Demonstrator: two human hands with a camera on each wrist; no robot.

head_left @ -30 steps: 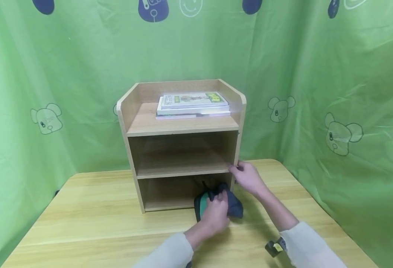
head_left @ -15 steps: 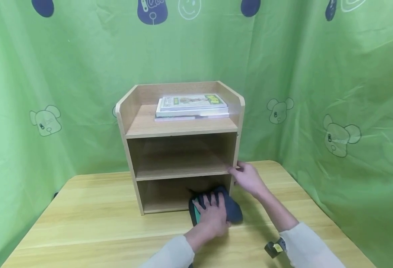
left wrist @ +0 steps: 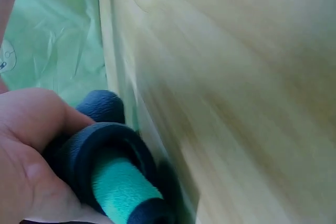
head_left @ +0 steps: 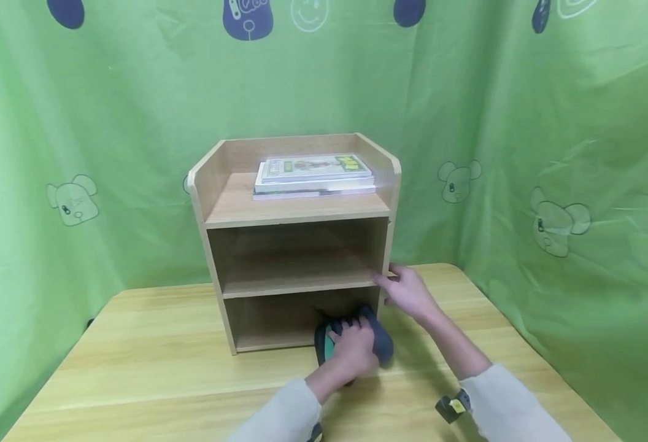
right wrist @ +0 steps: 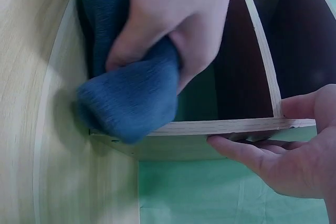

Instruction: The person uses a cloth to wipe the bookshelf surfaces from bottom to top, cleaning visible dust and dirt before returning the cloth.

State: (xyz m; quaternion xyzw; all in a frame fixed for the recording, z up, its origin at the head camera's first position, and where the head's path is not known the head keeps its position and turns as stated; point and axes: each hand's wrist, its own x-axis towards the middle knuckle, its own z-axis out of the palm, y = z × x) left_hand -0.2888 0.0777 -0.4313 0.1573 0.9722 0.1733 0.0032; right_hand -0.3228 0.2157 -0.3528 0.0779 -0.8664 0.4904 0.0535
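From the head, the left hand (head_left: 351, 353) has the cloth (head_left: 380, 344) at the lower right front corner of the shelf (head_left: 296, 218), on the worktop (head_left: 136, 374); the right hand (head_left: 409, 296) grips the shelf's side higher up, probably to steady it. At the left wrist, that hand clasps the cloth in thick folds, likely for padding. At the right wrist, thumb inside and fingers outside clamp the side board, presumably against sliding.

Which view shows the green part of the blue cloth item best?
The left wrist view: the green part shows large, beside blue fabric. The head view has only a small patch of green beside the left hand; the right wrist view shows blue fabric, with no green part visible.
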